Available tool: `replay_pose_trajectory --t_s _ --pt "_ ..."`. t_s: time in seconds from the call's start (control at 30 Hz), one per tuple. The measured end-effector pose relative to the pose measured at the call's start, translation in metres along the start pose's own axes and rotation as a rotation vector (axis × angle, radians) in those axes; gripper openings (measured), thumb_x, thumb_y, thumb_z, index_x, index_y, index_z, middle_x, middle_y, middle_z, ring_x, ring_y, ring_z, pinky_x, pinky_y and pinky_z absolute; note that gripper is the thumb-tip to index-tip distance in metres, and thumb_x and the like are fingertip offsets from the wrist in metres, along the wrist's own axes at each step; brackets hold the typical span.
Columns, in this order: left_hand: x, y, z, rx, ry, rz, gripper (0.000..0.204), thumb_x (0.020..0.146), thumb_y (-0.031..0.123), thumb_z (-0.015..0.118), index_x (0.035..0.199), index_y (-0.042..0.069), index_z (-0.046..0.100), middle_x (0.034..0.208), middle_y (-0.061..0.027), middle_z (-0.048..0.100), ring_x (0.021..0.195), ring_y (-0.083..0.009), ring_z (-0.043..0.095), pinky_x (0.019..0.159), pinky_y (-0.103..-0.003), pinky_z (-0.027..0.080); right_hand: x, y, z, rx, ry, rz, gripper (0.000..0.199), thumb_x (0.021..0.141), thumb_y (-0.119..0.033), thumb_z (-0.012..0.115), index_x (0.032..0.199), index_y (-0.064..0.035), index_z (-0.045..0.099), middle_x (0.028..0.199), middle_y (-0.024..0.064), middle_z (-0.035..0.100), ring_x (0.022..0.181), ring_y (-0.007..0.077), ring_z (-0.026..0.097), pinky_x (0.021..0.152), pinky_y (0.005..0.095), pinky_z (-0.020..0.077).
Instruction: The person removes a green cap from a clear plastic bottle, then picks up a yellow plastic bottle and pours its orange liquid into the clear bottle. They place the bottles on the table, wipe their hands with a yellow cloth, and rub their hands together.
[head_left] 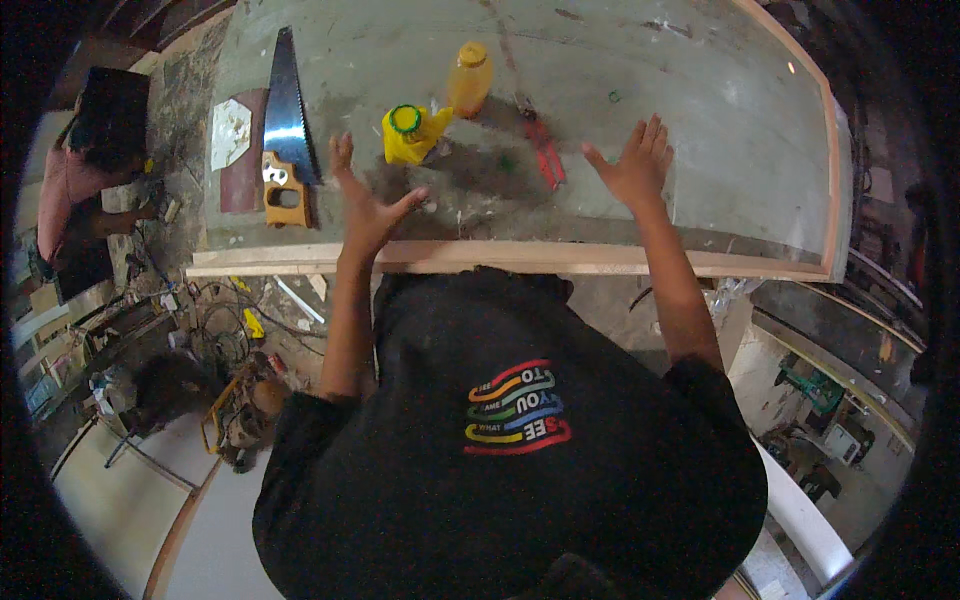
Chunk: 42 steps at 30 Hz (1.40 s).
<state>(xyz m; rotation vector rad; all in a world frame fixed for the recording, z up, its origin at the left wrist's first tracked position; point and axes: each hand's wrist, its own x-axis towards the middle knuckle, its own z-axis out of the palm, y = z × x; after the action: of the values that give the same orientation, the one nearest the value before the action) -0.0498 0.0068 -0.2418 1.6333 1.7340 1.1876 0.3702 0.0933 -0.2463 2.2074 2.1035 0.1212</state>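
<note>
My left hand is open with fingers spread, hovering over the grey worktop just below a yellow glue bottle with a green-rimmed top. My right hand is open too, palm down over the worktop, holding nothing. Between the two hands lies a red-handled tool. An orange plastic bottle stands behind the yellow one. Both forearms reach across the wooden strip along the near edge.
A hand saw with a wooden handle lies at the left of the worktop beside a dark board with a pale tile. A person in a pink top crouches at far left. Cables and scraps litter the floor below.
</note>
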Motion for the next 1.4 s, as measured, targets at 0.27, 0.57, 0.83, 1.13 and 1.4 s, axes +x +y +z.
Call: replay_pose_trajectory --t_s 0.27,0.57,0.83,1.13,1.4 --pt "-0.053 0.002 -0.031 -0.099 0.138 -0.047 0.096 0.085 0.035 0.08 0.156 -0.001 0.026 0.153 -0.0236 0.04 0.141 -0.0341 0.04 0.118 -0.046 0.029 0.021 -0.005 0.04 0.049 -0.068 0.142 0.128 0.084 -0.09 0.037 0.157 0.0134 0.015 0.168 0.03 0.004 0.157 0.0427 0.002 0.121 0.0661 0.0062" --pt "-0.059 0.062 -0.008 -0.234 -0.335 0.271 0.071 0.081 0.029 0.082 0.139 0.002 0.053 0.117 -0.0168 0.068 0.102 -0.0343 0.065 0.09 -0.042 0.05 0.089 0.004 0.052 0.087 -0.043 0.359 0.121 0.09 -0.083 0.038 0.156 0.0153 0.012 0.169 0.0294 0.003 0.158 0.0398 -0.004 0.122 0.0632 -0.0028" --pt "0.01 0.112 0.063 -0.307 -0.657 0.36 0.081 0.099 0.047 0.059 0.162 0.011 0.025 0.16 -0.0237 0.036 0.147 -0.0409 0.036 0.119 -0.052 0.031 0.001 -0.001 0.022 -0.072 -0.076 -0.11 0.091 0.102 -0.059 0.042 0.157 0.0113 0.023 0.171 0.0221 0.007 0.157 0.0419 0.005 0.123 0.0605 0.0086" --pt "0.04 0.163 0.163 -0.633 -0.325 0.042 0.082 0.107 0.049 0.039 0.164 0.005 0.002 0.169 -0.0271 0.005 0.157 -0.0422 0.003 0.126 -0.051 0.006 -0.076 -0.069 -0.068 1.115 -0.006 -0.343 0.088 0.102 -0.068 0.002 0.164 -0.0077 0.015 0.173 0.0125 0.006 0.158 0.0364 -0.002 0.126 0.0505 -0.0005" --pt "0.038 0.201 0.131 -0.964 -0.285 0.05 0.087 0.108 0.056 0.02 0.158 -0.003 -0.018 0.169 -0.0212 -0.02 0.157 -0.0351 -0.015 0.125 -0.047 -0.006 -0.051 -0.098 -0.114 1.563 -0.263 -0.205 0.09 0.101 -0.07 0.002 0.165 -0.0065 0.009 0.173 0.0118 0.001 0.158 0.031 -0.006 0.127 0.0457 -0.0035"
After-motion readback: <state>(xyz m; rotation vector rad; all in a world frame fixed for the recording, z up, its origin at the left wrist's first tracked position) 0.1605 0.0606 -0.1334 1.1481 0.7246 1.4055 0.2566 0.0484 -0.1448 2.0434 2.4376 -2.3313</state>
